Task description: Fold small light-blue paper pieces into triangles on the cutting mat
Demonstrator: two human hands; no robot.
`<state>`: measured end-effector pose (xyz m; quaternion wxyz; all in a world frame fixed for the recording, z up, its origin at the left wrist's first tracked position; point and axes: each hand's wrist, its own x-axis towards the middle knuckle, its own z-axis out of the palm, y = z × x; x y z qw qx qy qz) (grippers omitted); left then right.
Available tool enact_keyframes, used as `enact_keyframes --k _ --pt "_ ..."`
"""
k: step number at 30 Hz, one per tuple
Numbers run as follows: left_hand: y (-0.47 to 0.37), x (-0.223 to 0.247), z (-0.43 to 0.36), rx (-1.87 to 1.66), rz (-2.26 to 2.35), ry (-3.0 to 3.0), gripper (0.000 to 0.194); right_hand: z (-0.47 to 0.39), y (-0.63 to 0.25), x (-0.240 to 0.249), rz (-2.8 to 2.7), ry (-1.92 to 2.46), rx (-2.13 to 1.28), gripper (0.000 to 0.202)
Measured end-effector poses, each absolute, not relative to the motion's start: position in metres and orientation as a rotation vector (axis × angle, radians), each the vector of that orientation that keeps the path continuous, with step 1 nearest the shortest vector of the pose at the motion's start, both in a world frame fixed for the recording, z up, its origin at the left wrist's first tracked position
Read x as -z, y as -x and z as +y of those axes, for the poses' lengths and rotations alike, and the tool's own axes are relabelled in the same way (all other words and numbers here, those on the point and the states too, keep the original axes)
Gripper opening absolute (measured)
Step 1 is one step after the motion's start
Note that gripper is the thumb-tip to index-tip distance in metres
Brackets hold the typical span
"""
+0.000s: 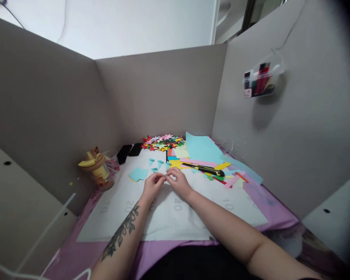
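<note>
Over the middle of the white numbered mat (192, 225), my left hand (154, 185) and my right hand (178, 182) meet at the fingertips. Both pinch a tiny piece of light blue paper (165, 175), mostly covered by the fingers. Just beyond them lie several small folded light blue paper pieces (160, 163). A short stack of light blue paper squares (138, 174) rests to the left of my left hand. Right of my right hand is a black and yellow utility knife (205, 169), lying on paper strips.
Colourful folded paper stars (163, 142) are heaped at the back. Large light blue sheets (202, 149) and cut paper strips (233, 181) cover the right side. A yellow-lidded cup (99, 171) and two black phone-like slabs (124, 153) stand left. Grey panels (163, 93) enclose the table.
</note>
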<state>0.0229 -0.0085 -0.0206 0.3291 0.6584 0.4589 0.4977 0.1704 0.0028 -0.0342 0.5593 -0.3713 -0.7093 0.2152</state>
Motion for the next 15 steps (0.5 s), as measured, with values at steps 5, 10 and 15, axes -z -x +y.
enact_keyframes --k 5,10,15 --pt "-0.0230 0.0200 -0.0088 -1.304 1.214 -1.734 0.020 0.0015 -0.1717 0.0321 -1.680 0.884 -0.566 0.010" --pt "-0.0197 0.0227 -0.0063 -1.300 1.246 -1.703 0.019 -0.0009 -0.1728 0.0274 -1.716 0.865 -0.630 0.014" --pt "-0.0166 0.0260 -0.0021 -1.310 1.247 -1.590 0.018 0.0000 -0.1732 0.0280 -1.627 0.875 -0.660 0.009"
